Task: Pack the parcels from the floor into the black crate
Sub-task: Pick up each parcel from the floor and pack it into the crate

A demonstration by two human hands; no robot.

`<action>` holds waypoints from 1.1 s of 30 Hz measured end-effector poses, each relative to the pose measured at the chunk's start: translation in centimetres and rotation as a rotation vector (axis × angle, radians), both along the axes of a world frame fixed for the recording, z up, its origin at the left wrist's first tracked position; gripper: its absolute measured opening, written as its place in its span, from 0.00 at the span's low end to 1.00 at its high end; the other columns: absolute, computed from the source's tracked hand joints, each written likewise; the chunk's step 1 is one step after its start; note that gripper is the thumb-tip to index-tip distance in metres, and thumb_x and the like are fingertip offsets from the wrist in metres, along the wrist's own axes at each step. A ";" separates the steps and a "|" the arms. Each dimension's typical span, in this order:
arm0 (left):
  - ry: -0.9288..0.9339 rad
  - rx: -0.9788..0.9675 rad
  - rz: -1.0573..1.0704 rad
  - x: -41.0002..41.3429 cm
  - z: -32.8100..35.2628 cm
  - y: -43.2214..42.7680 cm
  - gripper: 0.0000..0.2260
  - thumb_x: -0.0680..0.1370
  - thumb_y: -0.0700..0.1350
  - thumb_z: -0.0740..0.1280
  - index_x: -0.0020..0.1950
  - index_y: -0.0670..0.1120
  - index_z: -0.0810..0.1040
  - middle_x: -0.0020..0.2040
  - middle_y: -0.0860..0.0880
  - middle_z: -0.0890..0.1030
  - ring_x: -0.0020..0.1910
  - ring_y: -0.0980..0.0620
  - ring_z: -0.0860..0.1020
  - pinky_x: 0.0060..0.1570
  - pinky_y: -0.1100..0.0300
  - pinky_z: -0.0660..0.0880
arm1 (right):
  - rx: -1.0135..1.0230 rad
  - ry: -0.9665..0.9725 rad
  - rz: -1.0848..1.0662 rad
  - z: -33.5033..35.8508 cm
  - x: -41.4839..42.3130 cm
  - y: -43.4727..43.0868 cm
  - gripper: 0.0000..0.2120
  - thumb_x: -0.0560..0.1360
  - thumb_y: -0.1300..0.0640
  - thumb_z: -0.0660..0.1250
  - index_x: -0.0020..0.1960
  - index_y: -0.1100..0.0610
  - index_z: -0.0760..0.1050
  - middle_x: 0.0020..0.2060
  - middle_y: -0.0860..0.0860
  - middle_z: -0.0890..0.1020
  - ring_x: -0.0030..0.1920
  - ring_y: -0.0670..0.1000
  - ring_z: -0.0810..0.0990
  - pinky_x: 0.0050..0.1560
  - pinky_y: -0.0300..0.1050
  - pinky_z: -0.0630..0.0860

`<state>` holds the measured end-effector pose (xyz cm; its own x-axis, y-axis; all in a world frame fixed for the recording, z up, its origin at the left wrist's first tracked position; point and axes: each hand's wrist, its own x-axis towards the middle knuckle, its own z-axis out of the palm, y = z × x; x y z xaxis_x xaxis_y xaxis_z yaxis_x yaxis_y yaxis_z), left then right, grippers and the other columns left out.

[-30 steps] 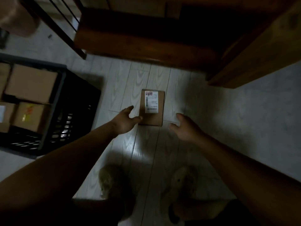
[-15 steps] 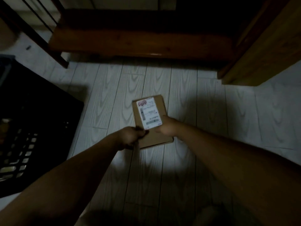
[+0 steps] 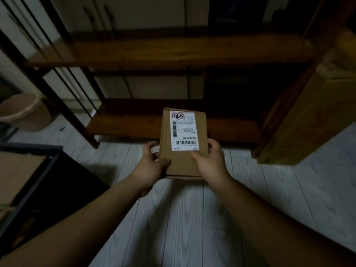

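A low, dark-brown wooden shelf unit (image 3: 173, 53) stands against the far wall, with an upper board and a lower board (image 3: 146, 124) near the pale, wood-grain plank floor (image 3: 192, 218). Behind the unit are cream cabinet doors (image 3: 146, 14) with dark handles. A dark metal-framed rack with thin vertical rods (image 3: 57, 78) stands to the left of the unit. A beige round plastic bin (image 3: 23, 112) sits on the floor at far left. A yellowish-brown wooden cabinet side (image 3: 308, 116) rises at right.
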<state>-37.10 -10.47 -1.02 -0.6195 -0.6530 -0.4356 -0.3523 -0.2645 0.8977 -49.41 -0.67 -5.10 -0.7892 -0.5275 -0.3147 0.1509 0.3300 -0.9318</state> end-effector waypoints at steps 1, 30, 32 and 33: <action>0.054 -0.021 -0.002 -0.2 0.8 -0.1 0.32 0.78 0.34 0.62 0.73 0.59 0.52 0.60 0.49 0.72 0.52 0.47 0.77 0.43 0.53 0.79 | -0.061 0.002 -0.002 1.2 -0.2 0.1 0.29 0.74 0.54 0.70 0.70 0.43 0.61 0.59 0.45 0.73 0.57 0.50 0.75 0.50 0.47 0.77; 0.219 -0.122 -0.062 10.3 44.4 4.8 0.32 0.78 0.34 0.61 0.74 0.62 0.57 0.64 0.59 0.76 0.61 0.60 0.76 0.55 0.65 0.76 | -0.001 0.138 0.056 49.6 11.0 5.5 0.37 0.77 0.55 0.65 0.74 0.36 0.44 0.73 0.41 0.59 0.69 0.41 0.61 0.65 0.40 0.63; 0.203 -0.112 -0.070 12.4 49.7 5.5 0.32 0.78 0.34 0.61 0.73 0.63 0.58 0.62 0.60 0.76 0.60 0.62 0.76 0.52 0.69 0.76 | 0.015 0.134 0.063 54.9 12.9 6.5 0.35 0.79 0.55 0.63 0.74 0.36 0.45 0.74 0.42 0.59 0.69 0.40 0.60 0.67 0.41 0.62; 0.197 -0.112 -0.085 13.3 52.1 5.9 0.32 0.78 0.34 0.61 0.73 0.63 0.58 0.62 0.61 0.76 0.59 0.63 0.76 0.51 0.70 0.76 | 0.021 0.133 0.070 57.2 13.7 7.1 0.33 0.80 0.54 0.61 0.75 0.36 0.45 0.74 0.42 0.58 0.67 0.38 0.58 0.67 0.40 0.60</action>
<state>-23.79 -4.58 51.05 -0.7403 -0.6324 -0.2283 -0.1841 -0.1359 0.9735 -35.66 6.45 52.13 -0.7862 -0.5770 -0.2212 0.0022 0.3552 -0.9348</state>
